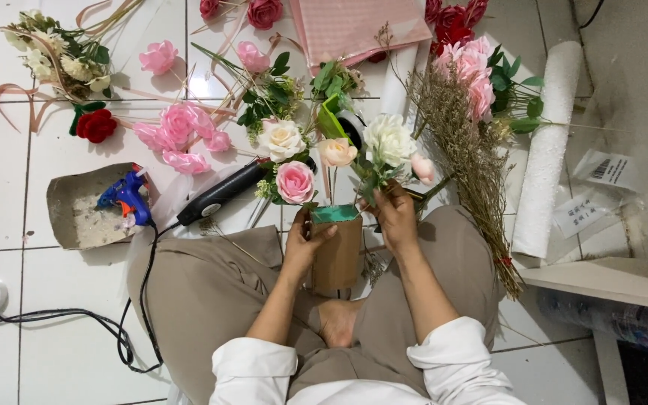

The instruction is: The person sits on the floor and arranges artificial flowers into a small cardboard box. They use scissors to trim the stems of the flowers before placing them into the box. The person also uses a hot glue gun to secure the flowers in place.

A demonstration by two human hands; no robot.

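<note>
Left hand (305,244) grips the brown paper-wrapped pot (337,255); right hand (395,217), just beside it, clasps a white flower stem (375,176).

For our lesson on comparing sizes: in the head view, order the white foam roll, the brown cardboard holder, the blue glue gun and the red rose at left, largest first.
1. White foam roll
2. Brown cardboard holder, though it is nearer the camera
3. Blue glue gun
4. Red rose, only slightly smaller than the glue gun
</note>
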